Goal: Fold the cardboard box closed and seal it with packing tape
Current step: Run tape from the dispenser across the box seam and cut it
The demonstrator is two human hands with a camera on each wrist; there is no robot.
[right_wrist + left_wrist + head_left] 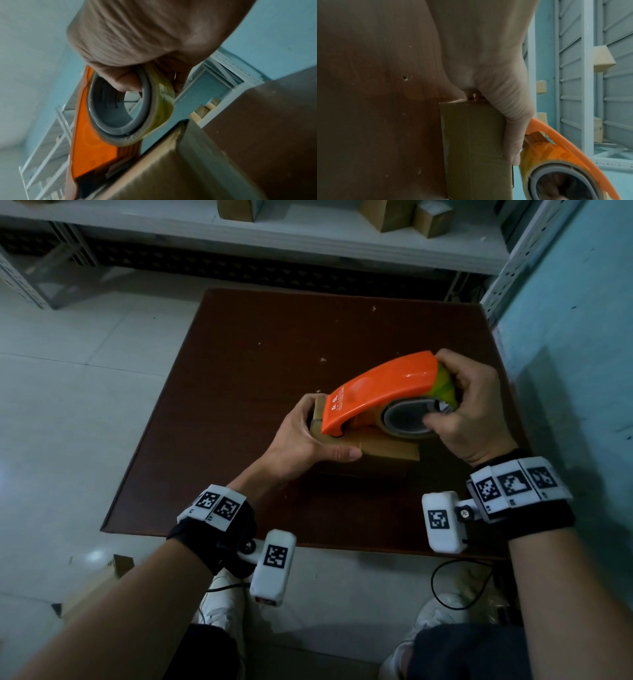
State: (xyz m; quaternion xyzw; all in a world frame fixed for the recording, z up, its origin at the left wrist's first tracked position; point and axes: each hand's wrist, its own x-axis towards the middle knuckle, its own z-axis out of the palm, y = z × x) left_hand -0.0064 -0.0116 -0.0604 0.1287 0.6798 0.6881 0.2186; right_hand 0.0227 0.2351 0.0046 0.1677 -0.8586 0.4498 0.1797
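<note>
Two hands, left hand [305, 436] gripping box [383, 448], right hand [469, 412] gripping dispenser [380, 388]

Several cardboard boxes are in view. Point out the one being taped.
The cardboard box on the brown board, steadied by the left hand under the orange tape dispenser. The others sit untouched on the shelf.

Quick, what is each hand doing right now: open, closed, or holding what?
Left hand: grips the cardboard box, steadying it.
Right hand: fingers curled round the orange tape dispenser, its front on the box top.
</note>
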